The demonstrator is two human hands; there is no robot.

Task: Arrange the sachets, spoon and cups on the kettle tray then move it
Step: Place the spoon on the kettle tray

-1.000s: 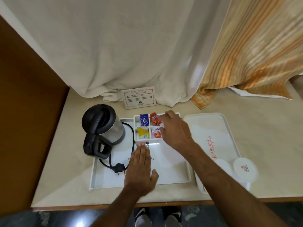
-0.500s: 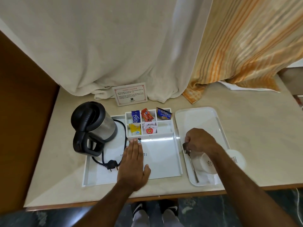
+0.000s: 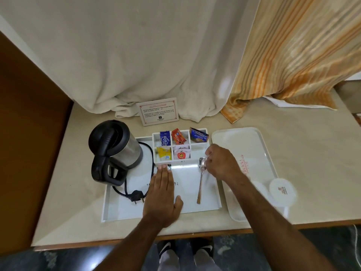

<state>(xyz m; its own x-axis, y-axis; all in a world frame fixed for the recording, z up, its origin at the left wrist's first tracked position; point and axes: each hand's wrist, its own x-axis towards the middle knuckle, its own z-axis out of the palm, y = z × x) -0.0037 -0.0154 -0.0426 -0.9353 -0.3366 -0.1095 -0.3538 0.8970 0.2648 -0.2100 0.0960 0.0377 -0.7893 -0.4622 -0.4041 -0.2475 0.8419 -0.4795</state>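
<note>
The white kettle tray [image 3: 188, 194] carries a black and steel kettle [image 3: 115, 147] on its left. Its compartments at the back hold sachets: blue [image 3: 165, 140], orange [image 3: 178, 138], a blue tea one [image 3: 199, 137], yellow [image 3: 165, 155] and white with a red apple [image 3: 182, 153]. A metal spoon [image 3: 200, 184] lies on the tray's right part, handle toward me. My right hand [image 3: 221, 163] pinches its bowl end. My left hand [image 3: 162, 194] lies flat on the tray, fingers together. A white covered cup [image 3: 282, 189] stands on the second tray [image 3: 244, 145]; my right forearm hides part of that tray.
The kettle's black cord and plug [image 3: 136, 196] lie on the kettle tray by my left hand. A printed card [image 3: 159, 111] stands behind the trays against white and orange-striped curtains. A brown wall borders the table on the left. The table's front edge is near me.
My right hand went from the sachet compartments to the second tray, picked up the spoon there, and brought it onto the kettle tray. My left hand stayed flat on the tray.
</note>
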